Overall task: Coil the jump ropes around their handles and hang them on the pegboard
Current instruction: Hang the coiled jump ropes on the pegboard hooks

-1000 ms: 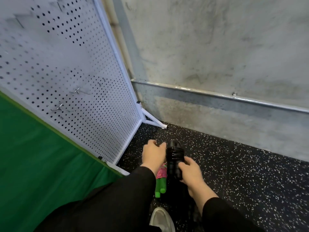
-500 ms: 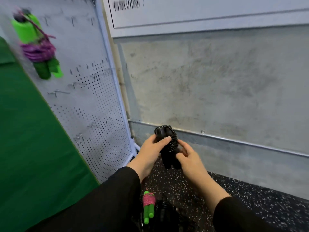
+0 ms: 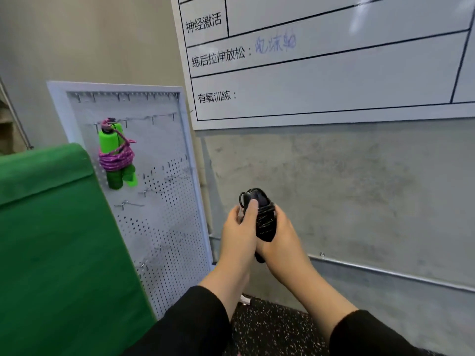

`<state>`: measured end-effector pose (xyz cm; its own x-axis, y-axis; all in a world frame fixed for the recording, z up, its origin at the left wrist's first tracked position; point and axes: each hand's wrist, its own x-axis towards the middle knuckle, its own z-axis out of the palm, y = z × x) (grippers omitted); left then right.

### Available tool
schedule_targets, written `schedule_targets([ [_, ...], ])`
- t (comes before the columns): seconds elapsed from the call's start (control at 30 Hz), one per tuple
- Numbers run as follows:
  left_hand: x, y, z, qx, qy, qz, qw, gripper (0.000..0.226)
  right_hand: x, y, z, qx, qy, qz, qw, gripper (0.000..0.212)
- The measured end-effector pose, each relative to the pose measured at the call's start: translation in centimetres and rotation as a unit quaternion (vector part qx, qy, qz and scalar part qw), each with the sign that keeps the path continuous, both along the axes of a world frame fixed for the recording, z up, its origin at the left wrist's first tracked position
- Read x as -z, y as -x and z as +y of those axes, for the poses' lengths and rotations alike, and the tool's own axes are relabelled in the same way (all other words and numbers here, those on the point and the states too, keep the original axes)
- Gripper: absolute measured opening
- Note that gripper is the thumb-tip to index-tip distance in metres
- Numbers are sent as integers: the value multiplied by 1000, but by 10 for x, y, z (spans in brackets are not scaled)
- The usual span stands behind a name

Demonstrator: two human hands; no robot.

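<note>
Both hands, left hand [image 3: 240, 228] and right hand [image 3: 281, 236], grip the black coiled rope [image 3: 264, 219]; its top loop should be kept free for a bare peg [image 3: 128, 204] on the pegboard [image 3: 164, 227], far left.

Between my hands I hold a black jump rope [image 3: 262, 218]. Up to their left, a white pegboard [image 3: 164, 227] dotted with dark holes carries bright green handles [image 3: 113, 160] wrapped in pink cord. Below them, the floor [image 3: 270, 327] is black with white speckles.
</note>
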<state>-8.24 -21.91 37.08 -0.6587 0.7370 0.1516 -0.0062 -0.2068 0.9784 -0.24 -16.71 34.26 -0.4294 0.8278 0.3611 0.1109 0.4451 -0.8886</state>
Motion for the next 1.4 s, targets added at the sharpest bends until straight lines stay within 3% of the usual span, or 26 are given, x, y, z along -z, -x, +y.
schedule_targets([
  [0.07,-5,18,1,-2,2,8,1000,69,-12,15,11,2,-3,-6,1000,49],
  [0.1,-7,25,0,4,-3,6,1000,69,-18,20,15,-5,0,-9,1000,51],
  [0.23,-18,67,3,1,-43,-13,999,36,-44,53,30,-36,-1,-13,999,66],
  [0.37,-30,108,9,-19,-66,-8,998,41,-70,90,44,-52,-6,-16,998,64],
  [0.77,-5,195,13,-126,-115,-155,973,43,-140,194,60,-124,-104,-51,985,64],
  [0.93,-4,212,5,-149,-124,-171,966,42,-162,219,56,-139,-110,-35,984,61],
  [1.4,12,213,-7,-117,-74,-186,973,31,-178,239,48,-156,-118,-33,980,63],
])
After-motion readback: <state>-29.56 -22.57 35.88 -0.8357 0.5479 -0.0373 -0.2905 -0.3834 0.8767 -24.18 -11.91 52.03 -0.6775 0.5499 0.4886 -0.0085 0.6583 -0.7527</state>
